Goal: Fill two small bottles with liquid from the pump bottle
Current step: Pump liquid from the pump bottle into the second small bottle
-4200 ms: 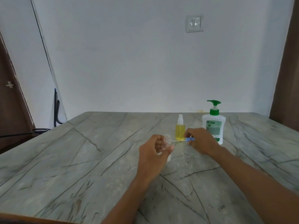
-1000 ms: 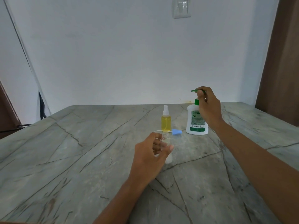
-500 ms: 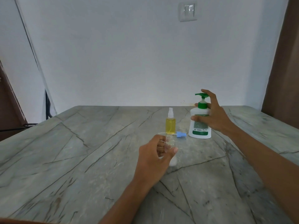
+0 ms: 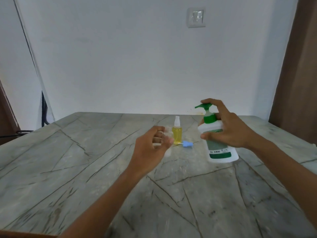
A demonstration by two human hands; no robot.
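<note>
Grey-green veined stone tabletop is backed by a white wall on which a white switch plate is mounted; a brown panel is seen at the right edge and a black cable at the left. Toward the far middle, a small spray bottle of yellow liquid with a white sprayer is stood upright, and a blue spray cap with a thin tube is laid just to its right. A small clear bottle is gripped in the curled fingers of the left hand, which hides most of it and part of the yellow bottle behind. The white pump bottle with a green pump head is clasped round its body by the right hand, with the forefinger laid over the pump head. Half a second earlier it was stood upright farther back; it is now tilted, blurred and brought nearer the left hand, seemingly lifted.
</note>
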